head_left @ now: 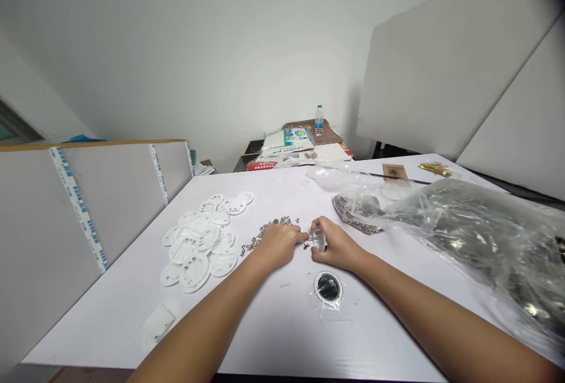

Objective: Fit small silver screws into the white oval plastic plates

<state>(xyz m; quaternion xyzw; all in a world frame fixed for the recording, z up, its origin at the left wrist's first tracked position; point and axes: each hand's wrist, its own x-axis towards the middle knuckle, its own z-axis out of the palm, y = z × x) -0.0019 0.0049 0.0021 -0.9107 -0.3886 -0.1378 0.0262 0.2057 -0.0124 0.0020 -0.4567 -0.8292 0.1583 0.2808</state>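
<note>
Pinching in close together: the right hand (338,246) is clamped on a small clear plastic piece (320,240), and the left hand (278,246) has its fingertips (303,236) right up against it, though honestly I can't tell if the left is gripping anything. That clear piece sits just above the white tabletop (282,324), about mid-table. A tiny dark metal bit (306,246) lies right under the hands, and a scatter of small metal parts (265,231) runs just left and far of the left hand. Further left there's a messy pile of white plastic discs with holes (198,240). Near the right hand sits a round disc with a black centre (328,287), in clear wrap. Off to the right, a big clear plastic bag (481,242) of shiny stuff lies beside a smaller bag of metal parts (357,212), and a water bottle (319,120) stands on a far table
</note>
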